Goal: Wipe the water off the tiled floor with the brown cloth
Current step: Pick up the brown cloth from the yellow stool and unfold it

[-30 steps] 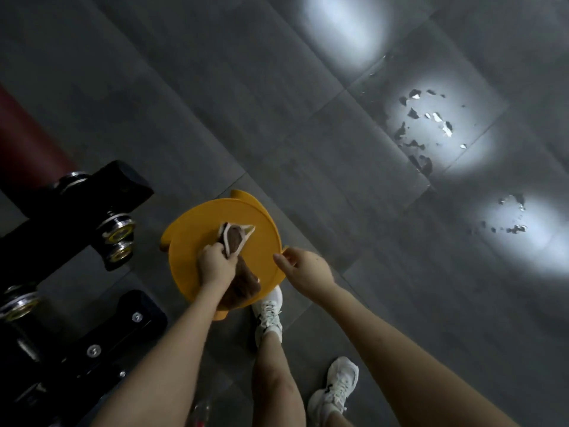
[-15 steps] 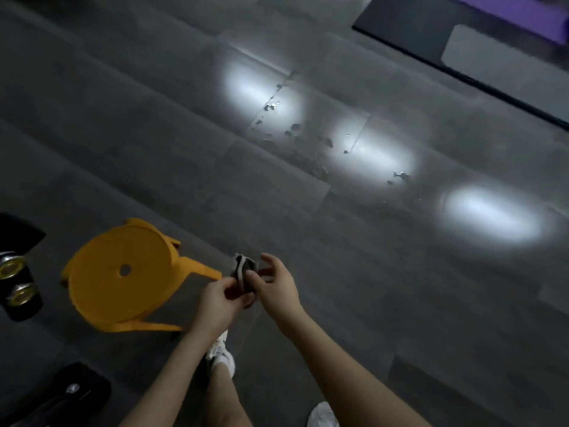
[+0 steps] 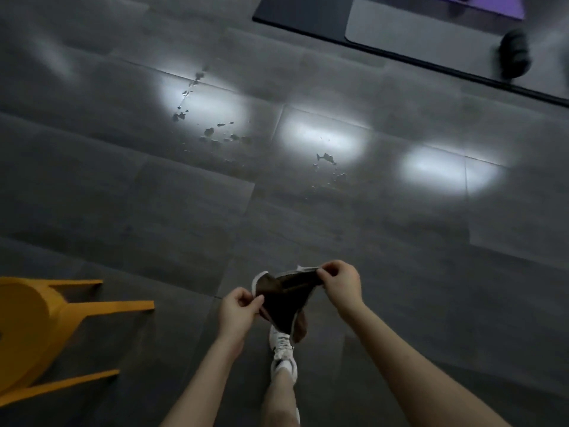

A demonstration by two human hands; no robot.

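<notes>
A brown cloth (image 3: pixel 284 298) with a pale trim hangs spread between my two hands, above my white shoe. My left hand (image 3: pixel 238 309) pinches its left edge and my right hand (image 3: pixel 341 283) pinches its upper right corner. Well ahead on the grey tiled floor (image 3: pixel 184 211), water drops (image 3: pixel 215 134) glint in a bright reflection, and a smaller patch of water (image 3: pixel 328 163) lies to their right. Both wet spots are far beyond the cloth.
A yellow plastic stool (image 3: pixel 37 328) stands at the lower left. A black mat (image 3: pixel 323 23) with a purple one on it lies at the top right, and another person's dark shoe (image 3: pixel 514 53) is near its edge. My own white shoe (image 3: pixel 281 349) is under the cloth.
The cloth came off the stool and is now spread between both hands. My view swung away from the stool and the weights, toward the wet tiles.
</notes>
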